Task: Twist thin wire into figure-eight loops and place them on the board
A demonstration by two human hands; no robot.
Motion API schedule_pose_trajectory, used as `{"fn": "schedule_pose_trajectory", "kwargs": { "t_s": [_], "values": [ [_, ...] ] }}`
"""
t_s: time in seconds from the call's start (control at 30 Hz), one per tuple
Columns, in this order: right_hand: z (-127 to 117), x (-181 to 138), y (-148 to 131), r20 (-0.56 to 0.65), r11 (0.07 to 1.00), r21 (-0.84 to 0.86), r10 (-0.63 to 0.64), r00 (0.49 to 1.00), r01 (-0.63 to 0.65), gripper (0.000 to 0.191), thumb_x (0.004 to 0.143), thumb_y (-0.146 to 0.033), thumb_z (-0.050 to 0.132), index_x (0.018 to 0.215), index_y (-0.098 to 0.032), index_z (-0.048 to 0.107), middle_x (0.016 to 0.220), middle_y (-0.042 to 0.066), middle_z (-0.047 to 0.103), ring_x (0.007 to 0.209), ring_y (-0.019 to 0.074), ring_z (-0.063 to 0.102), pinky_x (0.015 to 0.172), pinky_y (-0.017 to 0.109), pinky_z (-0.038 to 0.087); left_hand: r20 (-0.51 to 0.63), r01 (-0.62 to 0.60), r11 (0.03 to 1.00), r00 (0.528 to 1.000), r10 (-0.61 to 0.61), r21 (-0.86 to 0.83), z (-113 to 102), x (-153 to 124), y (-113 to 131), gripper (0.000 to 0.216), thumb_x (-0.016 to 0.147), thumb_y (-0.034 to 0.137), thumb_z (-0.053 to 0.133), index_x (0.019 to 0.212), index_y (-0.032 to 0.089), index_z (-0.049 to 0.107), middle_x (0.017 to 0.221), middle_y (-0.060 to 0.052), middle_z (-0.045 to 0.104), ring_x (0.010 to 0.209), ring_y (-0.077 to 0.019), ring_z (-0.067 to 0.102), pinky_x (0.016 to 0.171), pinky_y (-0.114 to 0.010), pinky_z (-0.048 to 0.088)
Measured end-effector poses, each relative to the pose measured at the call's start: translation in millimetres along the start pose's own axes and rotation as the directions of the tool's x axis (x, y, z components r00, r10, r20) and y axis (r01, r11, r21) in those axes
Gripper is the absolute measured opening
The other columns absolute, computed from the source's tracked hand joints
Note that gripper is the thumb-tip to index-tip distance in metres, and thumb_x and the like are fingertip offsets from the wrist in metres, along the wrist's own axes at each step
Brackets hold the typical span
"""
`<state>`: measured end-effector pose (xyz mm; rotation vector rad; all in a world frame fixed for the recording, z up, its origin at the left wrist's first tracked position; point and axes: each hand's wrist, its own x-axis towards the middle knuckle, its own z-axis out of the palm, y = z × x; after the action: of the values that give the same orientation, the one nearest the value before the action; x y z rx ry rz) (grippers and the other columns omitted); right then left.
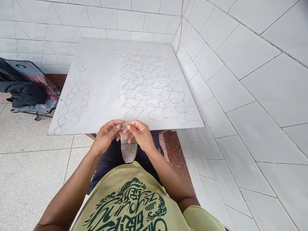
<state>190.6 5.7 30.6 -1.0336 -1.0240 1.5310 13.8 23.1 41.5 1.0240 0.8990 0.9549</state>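
Note:
Close to the table's front edge, my left hand (108, 134) pinches a thin wire (116, 128) bent into a loop. My right hand (139, 132), fingers closed, grips the same wire from the other side; its exact end between the fingertips is too small to make out. On the white table (103, 83), loose S-shaped wires (149, 83) lie spread in rows over the right half. Figure-eight wires (61, 122) form two columns along the left side, several of them touching end to end.
A folding chair (31, 69) with dark cloth (26, 91) on it stands left of the table. White tiled walls (231, 96) close in at the back and right. A pale cable (181, 29) runs down the corner. My legs (113, 157) are under the front edge.

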Motion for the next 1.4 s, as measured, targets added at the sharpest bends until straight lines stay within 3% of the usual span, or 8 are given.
{"fn": "schedule_pose_trajectory", "kwargs": {
  "t_s": [0.2,0.43,0.53,0.7,0.9,1.1,1.3,1.4],
  "values": [
    [5,-4,10,-0.096,0.853,-0.5,-0.229,0.969,0.152,0.022,0.105,-0.037,0.05,0.104,-0.024,0.068,0.083,-0.001,0.073,0.063,0.0137,0.066,0.062,0.025,0.051,-0.071,0.017,1.0,0.997,-0.018,-0.015,11,-14,-11,0.026,0.083,0.036,0.083,0.101,0.019,0.076,0.096,-0.007,0.07,0.078,-0.0173,0.062,0.057,-0.026,0.045],
    [0,-7,13,0.141,0.303,-0.914,-0.39,0.91,0.271,0.03,0.111,-0.035,0.042,0.105,-0.022,0.068,0.084,0.007,0.074,0.075,0.0197,0.066,0.067,0.028,0.041,-0.109,0.056,0.998,0.993,-0.053,0.021,9,-11,-15,0.026,0.084,0.045,0.082,0.085,0.019,0.077,0.076,-0.004,0.069,0.062,-0.0143,0.06,0.055,-0.028,0.045],
    [-3,-7,12,0.204,0.203,-0.934,-0.374,0.905,0.294,0.035,0.111,-0.037,0.043,0.089,-0.021,0.066,0.079,0.009,0.071,0.073,0.0209,0.064,0.065,0.03,0.039,-0.088,0.059,0.995,0.995,-0.052,0.081,5,-11,-13,0.026,0.086,0.044,0.082,0.089,0.019,0.079,0.074,-0.004,0.07,0.06,-0.0141,0.061,0.056,-0.028,0.048],
    [1,-5,14,0.026,0.359,-0.918,-0.374,0.927,0.171,0.04,0.109,-0.038,0.043,0.077,-0.021,0.06,0.065,0.006,0.066,0.062,0.0188,0.062,0.062,0.029,0.039,-0.108,0.029,0.996,0.994,-0.02,0.085,6,-16,-11,0.024,0.083,0.042,0.084,0.093,0.02,0.081,0.078,-0.005,0.074,0.069,-0.0175,0.068,0.067,-0.033,0.059],
    [12,-1,23,-0.206,0.967,-0.253,-0.084,0.975,0.03,0.04,0.106,-0.048,0.045,0.082,-0.021,0.062,0.064,0.001,0.069,0.041,0.0117,0.055,0.045,0.025,0.04,-0.205,-0.05,0.984,0.975,0.084,0.169,7,-18,-13,0.03,0.083,0.044,0.084,0.1,0.018,0.082,0.086,-0.007,0.078,0.073,-0.0201,0.073,0.076,-0.038,0.063],
    [21,3,33,-0.242,0.987,0.159,0.026,0.97,0.013,0.039,0.099,-0.054,0.053,0.087,-0.018,0.062,0.07,0.005,0.073,0.044,0.0129,0.062,0.033,0.022,0.03,-0.279,-0.073,0.958,0.948,0.153,0.279,9,-16,-13,0.032,0.086,0.044,0.081,0.102,0.017,0.082,0.084,-0.006,0.078,0.071,-0.0208,0.076,0.075,-0.037,0.065],
    [11,1,28,-0.223,0.952,-0.289,-0.173,0.959,0.104,0.036,0.099,-0.047,0.057,0.075,-0.02,0.063,0.06,-0.003,0.064,0.044,0.0087,0.055,0.047,0.021,0.041,-0.253,-0.195,0.822,0.891,0.376,0.534,6,-16,-9,0.019,0.092,0.033,0.073,0.101,0.019,0.083,0.088,-0.004,0.076,0.069,-0.016,0.075,0.07,-0.03,0.064],
    [7,2,25,-0.22,0.953,-0.294,-0.142,0.965,0.073,0.037,0.099,-0.042,0.056,0.069,-0.021,0.061,0.054,-0.004,0.059,0.04,0.0081,0.05,0.044,0.022,0.037,-0.155,-0.271,0.699,0.863,0.481,0.661,1,-17,-10,0.017,0.096,0.027,0.069,0.104,0.02,0.082,0.091,-0.004,0.076,0.071,-0.0148,0.074,0.07,-0.028,0.063]
  ]
}}
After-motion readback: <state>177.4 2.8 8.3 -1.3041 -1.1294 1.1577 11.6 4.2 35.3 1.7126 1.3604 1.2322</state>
